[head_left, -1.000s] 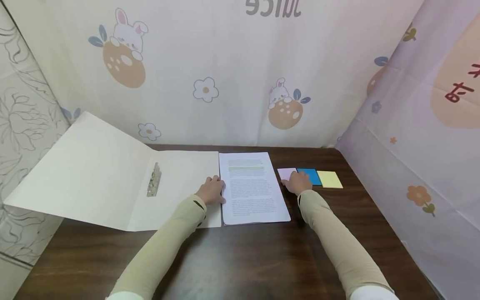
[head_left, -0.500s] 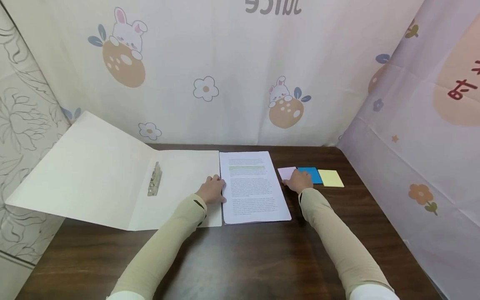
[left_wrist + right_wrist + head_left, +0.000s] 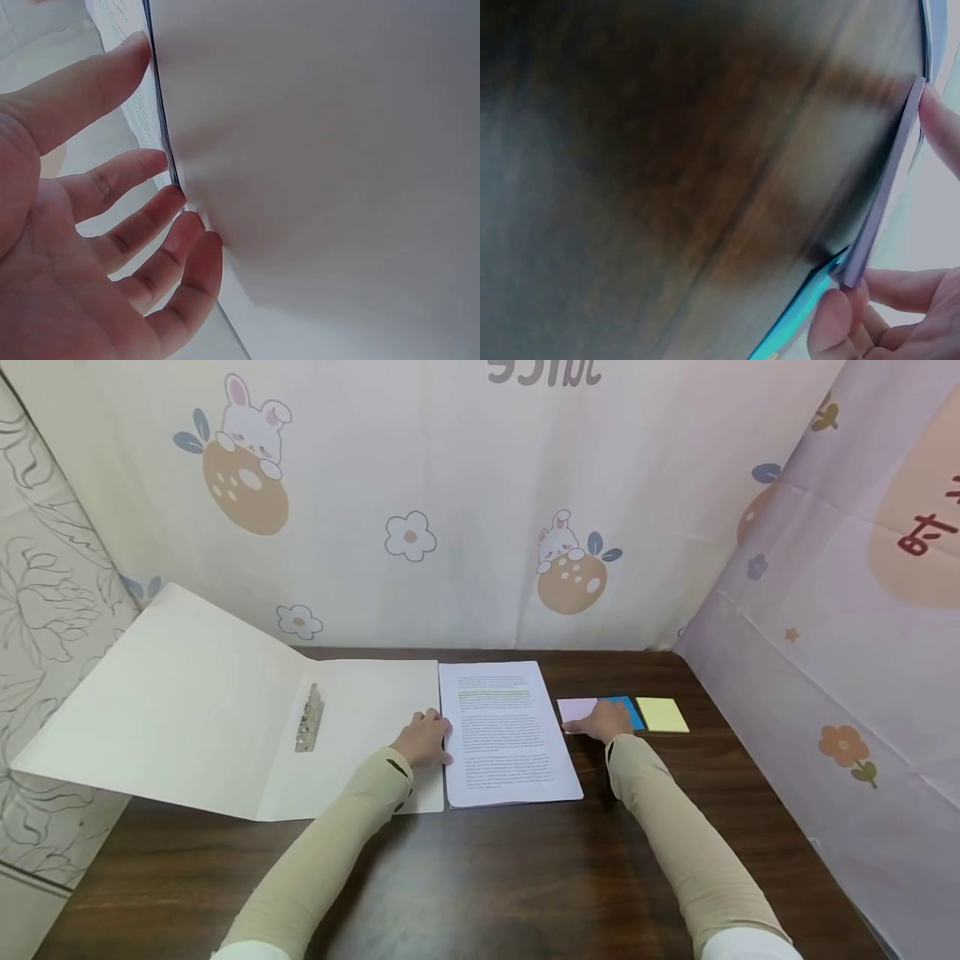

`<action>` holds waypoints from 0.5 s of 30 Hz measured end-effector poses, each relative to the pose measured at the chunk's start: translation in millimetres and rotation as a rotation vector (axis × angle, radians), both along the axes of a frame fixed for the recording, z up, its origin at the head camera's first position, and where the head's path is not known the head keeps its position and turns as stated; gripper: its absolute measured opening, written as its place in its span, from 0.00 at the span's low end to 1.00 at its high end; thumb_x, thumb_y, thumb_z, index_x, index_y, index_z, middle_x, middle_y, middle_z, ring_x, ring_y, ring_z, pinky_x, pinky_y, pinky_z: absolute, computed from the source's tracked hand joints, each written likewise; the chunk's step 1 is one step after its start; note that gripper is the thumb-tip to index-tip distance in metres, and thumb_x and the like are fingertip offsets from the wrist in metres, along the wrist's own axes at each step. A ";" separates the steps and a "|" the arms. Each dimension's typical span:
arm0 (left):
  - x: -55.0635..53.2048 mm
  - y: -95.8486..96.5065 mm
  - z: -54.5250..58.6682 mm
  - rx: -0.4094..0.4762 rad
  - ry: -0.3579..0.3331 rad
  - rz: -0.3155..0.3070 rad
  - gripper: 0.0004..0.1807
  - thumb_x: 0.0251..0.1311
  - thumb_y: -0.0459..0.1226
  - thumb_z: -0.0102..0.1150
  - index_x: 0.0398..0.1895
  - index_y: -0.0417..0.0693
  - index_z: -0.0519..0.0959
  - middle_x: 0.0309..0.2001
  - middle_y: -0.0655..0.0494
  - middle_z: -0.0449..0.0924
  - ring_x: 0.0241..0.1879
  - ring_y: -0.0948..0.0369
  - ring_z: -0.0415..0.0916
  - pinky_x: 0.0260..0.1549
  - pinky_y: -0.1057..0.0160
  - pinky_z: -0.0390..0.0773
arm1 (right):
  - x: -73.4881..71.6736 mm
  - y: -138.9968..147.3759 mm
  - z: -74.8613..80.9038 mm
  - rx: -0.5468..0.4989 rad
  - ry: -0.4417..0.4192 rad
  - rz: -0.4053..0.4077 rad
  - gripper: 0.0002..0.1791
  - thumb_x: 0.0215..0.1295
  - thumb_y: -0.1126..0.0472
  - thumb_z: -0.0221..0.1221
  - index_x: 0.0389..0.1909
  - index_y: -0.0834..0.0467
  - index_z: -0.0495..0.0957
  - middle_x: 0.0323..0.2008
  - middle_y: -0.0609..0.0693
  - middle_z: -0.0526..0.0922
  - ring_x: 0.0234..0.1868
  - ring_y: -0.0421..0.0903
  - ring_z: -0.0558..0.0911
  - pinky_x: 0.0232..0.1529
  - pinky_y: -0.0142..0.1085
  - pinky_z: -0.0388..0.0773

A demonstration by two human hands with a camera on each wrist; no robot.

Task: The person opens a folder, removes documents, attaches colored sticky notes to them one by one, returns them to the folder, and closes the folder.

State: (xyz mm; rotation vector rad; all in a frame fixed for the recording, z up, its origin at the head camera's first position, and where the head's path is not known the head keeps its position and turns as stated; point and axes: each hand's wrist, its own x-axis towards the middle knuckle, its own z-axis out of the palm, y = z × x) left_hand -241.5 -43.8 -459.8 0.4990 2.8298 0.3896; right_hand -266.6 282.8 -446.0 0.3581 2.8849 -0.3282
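Note:
My right hand grips a lilac sticky note pad across its width. In the right wrist view the thumb is at one corner of the lilac pad and the fingers are at the other, over the edge of a blue sticky note pad. My left hand rests its fingertips along the left edge of a stack of printed sheets, its fingers loosely bent. Under that hand lies an open white lever-arch folder, its metal clip showing.
A yellow sticky note pad lies right of the blue one. The folder's raised cover leans at the left. Patterned cloth hangs behind the dark wooden table and along its right side.
My right hand has shifted slightly right, and the lilac pad has moved a little with it, covering part of the blue pad's left side. My left hand stays in place.

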 end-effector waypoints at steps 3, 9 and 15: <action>-1.1 0.5 -0.1 0.001 0.001 0.002 0.31 0.54 0.45 0.71 0.59 0.42 0.75 0.62 0.43 0.68 0.59 0.48 0.66 0.58 0.50 0.73 | 0.3 2.0 0.4 -0.013 0.001 -0.019 0.49 0.53 0.36 0.65 0.56 0.78 0.70 0.54 0.75 0.73 0.54 0.64 0.71 0.50 0.50 0.74; -1.9 2.3 -1.6 0.003 -0.006 0.003 0.31 0.53 0.45 0.71 0.59 0.42 0.75 0.63 0.43 0.68 0.59 0.48 0.66 0.58 0.51 0.73 | 2.0 5.7 0.1 -0.050 0.038 -0.032 0.43 0.53 0.39 0.67 0.49 0.77 0.75 0.44 0.70 0.78 0.41 0.58 0.76 0.36 0.42 0.76; -1.3 0.6 -2.4 0.008 -0.012 0.004 0.31 0.53 0.45 0.71 0.59 0.42 0.75 0.62 0.43 0.69 0.59 0.48 0.66 0.58 0.51 0.73 | -0.8 12.1 -2.4 -0.159 0.106 -0.062 0.23 0.59 0.49 0.64 0.28 0.69 0.80 0.25 0.58 0.80 0.27 0.48 0.73 0.26 0.36 0.70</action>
